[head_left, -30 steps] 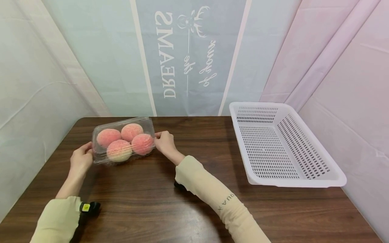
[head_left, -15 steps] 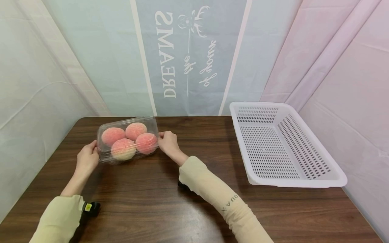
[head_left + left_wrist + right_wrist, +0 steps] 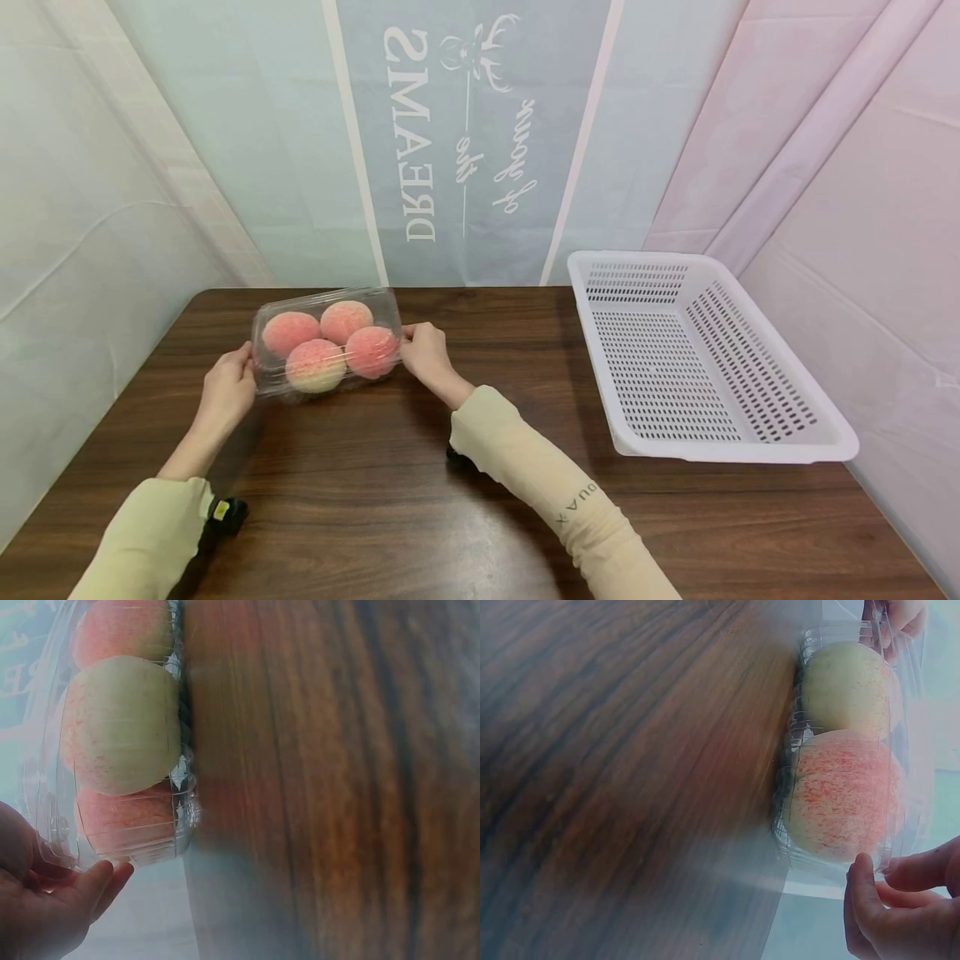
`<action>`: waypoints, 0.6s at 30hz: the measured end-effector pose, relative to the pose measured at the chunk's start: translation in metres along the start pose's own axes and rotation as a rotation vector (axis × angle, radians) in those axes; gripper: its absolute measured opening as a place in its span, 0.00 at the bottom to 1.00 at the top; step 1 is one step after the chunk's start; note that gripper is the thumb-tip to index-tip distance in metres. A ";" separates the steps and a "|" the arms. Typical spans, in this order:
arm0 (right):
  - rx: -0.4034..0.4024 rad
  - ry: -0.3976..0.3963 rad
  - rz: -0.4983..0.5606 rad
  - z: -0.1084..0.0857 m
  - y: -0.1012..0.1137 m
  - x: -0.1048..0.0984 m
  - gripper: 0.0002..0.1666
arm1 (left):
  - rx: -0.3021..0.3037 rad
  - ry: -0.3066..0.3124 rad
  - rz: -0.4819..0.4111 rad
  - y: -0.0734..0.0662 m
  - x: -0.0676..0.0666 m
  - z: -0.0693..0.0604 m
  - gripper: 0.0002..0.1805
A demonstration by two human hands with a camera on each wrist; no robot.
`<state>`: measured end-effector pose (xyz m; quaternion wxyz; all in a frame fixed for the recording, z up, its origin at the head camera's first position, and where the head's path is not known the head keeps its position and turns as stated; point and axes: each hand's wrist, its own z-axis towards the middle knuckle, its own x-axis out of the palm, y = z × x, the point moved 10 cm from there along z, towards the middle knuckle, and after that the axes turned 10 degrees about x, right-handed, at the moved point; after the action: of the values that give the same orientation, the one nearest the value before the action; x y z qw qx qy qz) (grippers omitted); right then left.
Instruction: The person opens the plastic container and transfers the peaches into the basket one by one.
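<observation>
Peaches (image 3: 315,366), four of them, sit in a clear plastic box (image 3: 387,310) at the back left of a brown wooden table (image 3: 360,500). The left hand (image 3: 228,387) has its fingers pinched on one end; the right hand (image 3: 427,354) pinches the other. A white basket (image 3: 735,451) stands well apart.

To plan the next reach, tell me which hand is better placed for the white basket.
Right, most likely: the right hand holds the clear plastic clamshell of peaches by its end nearer the white perforated basket. The left hand holds the opposite end, farther away.
</observation>
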<state>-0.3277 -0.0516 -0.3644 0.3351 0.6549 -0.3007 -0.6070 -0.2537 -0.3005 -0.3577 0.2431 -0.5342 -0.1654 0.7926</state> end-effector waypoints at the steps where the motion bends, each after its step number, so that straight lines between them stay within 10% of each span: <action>1: 0.007 0.004 -0.002 0.000 -0.001 0.000 0.16 | 0.003 -0.002 0.000 0.000 0.000 0.000 0.20; 18: 0.027 0.023 0.022 -0.003 -0.010 -0.007 0.18 | 0.067 -0.008 0.011 -0.013 0.006 0.006 0.20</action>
<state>-0.3254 -0.0400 -0.3687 0.3362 0.6632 -0.3120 -0.5914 -0.2582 -0.2861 -0.3529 0.2559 -0.5235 -0.1368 0.8011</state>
